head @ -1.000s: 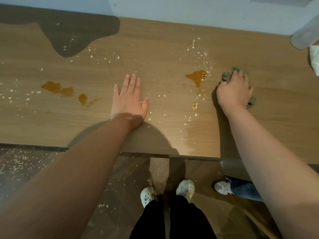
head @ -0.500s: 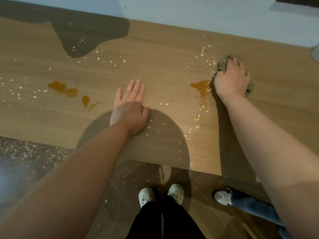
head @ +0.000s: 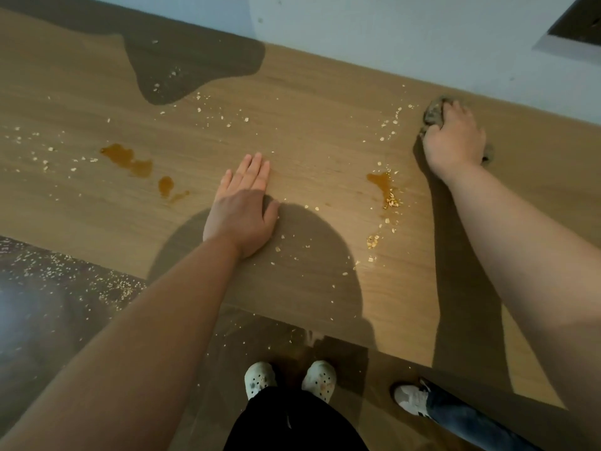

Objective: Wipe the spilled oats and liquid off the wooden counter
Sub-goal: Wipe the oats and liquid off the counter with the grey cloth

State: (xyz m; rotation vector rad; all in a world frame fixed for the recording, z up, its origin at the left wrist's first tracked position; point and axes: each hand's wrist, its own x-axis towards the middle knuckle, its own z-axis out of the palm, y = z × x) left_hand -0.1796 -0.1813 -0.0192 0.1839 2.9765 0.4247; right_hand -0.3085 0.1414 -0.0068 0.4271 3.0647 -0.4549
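Oats point(head: 392, 201) scattered over the counter point(head: 309, 148), amber puddles point(head: 126, 159) left and centre, none wiped yet, I'd say; rag point(head: 434, 116) far right by the wall, right hand point(head: 453, 143) bunched round it; left hand point(head: 242, 208) flat, fingers straight; I read that as bracing the reach.

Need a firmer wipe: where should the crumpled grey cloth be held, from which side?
Probably from above, over its bunched middle: the crumpled grey cloth lies low on the wooden counter, only its edges showing around the right hand gripping it.
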